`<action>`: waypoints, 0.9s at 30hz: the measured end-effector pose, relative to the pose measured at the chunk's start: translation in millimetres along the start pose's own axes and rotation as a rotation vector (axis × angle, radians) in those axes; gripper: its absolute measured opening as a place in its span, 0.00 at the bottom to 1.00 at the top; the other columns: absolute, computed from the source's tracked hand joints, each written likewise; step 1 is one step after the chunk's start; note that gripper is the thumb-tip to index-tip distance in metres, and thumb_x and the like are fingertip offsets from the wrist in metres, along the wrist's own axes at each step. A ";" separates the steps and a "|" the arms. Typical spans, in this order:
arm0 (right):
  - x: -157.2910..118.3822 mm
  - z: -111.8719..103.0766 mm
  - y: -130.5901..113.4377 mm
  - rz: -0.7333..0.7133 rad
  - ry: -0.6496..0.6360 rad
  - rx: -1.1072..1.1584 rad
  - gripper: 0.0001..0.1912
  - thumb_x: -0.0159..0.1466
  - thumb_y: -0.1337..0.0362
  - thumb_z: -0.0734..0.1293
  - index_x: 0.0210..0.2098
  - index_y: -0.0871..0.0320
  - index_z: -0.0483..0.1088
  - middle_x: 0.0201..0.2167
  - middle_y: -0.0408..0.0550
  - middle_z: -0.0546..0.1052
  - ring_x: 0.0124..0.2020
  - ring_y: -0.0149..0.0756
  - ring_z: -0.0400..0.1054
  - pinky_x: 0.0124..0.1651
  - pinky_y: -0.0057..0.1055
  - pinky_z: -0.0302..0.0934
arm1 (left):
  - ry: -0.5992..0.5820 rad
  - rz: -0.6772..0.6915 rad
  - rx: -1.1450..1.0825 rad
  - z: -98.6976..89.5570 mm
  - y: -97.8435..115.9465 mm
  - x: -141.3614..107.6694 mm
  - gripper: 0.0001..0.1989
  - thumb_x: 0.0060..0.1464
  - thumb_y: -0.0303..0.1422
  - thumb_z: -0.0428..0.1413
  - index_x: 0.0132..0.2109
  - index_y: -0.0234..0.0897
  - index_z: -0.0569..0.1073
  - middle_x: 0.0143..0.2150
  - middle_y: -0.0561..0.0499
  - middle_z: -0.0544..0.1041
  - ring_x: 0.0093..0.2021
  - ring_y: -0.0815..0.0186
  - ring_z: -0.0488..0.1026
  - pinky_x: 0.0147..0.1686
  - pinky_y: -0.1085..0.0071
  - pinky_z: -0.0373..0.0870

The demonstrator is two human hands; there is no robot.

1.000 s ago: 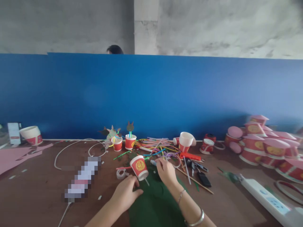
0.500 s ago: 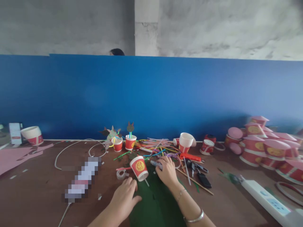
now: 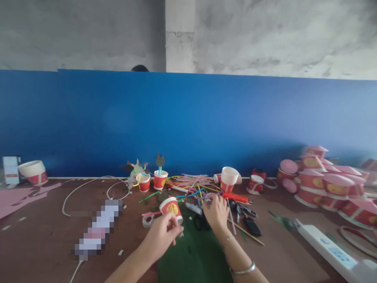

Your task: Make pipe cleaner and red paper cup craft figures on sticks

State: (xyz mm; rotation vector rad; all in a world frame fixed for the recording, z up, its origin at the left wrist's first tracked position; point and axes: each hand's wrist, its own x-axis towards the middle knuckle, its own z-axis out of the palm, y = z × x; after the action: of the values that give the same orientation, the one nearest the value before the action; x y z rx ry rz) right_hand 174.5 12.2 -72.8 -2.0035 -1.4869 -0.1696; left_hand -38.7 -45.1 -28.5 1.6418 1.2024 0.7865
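Note:
My left hand is closed, thumb and fingers pinched together in front of a red and white paper cup that lies tilted with its yellow emblem showing. A pale bit shows at the fingertips, too small to name. My right hand reaches over the edge of the heap of coloured strips, fingers bent but apart, close to some purple strips. Black scissors lie left of its wrist, beside a pale-handled tool. Left of the cup rests a roll of clear tape.
Two cups with paper animal figures stand at the back. A white cup, a red tool, keys and a wooden stick lie rightward. Pink-topped cups are stacked at far right, above a power strip. Cables cross the left.
My left hand has moved up and right to the cup and closed. My right hand has shifted right, off the pale-handled tool, uncovering the scissors. The view has turned slightly.

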 end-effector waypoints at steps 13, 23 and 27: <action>-2.3 -10.2 -16.4 -0.234 -0.009 0.478 0.14 0.66 0.58 0.54 0.33 0.56 0.66 0.27 0.48 0.74 0.32 0.38 0.66 0.39 0.31 0.57 | 0.195 0.061 -0.714 39.1 12.5 68.4 0.12 0.45 0.39 0.52 0.37 0.38 0.65 0.22 0.60 0.61 0.18 0.76 0.57 0.16 0.79 0.48; 8.5 -33.7 -67.8 -0.262 -0.384 0.737 0.20 0.60 0.68 0.55 0.51 0.59 0.63 0.35 0.48 0.76 0.33 0.35 0.69 0.35 0.27 0.60 | 0.256 0.065 -0.708 20.3 20.5 68.6 0.20 0.49 0.52 0.53 0.37 0.40 0.62 0.20 0.63 0.48 0.16 0.76 0.47 0.17 0.79 0.42; 11.9 -40.9 -68.1 -0.337 -0.420 0.591 0.13 0.63 0.65 0.55 0.41 0.58 0.69 0.29 0.47 0.76 0.29 0.35 0.69 0.33 0.26 0.58 | 0.338 0.226 -0.391 17.3 16.2 67.0 0.21 0.58 0.49 0.43 0.45 0.37 0.67 0.22 0.58 0.61 0.23 0.70 0.63 0.24 0.75 0.61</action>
State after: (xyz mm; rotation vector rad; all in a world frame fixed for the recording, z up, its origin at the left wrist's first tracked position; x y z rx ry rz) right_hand 128.1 10.6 -7.3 -1.3519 -1.8551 0.5272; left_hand 3.6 11.7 -21.5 1.3647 1.0131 1.3917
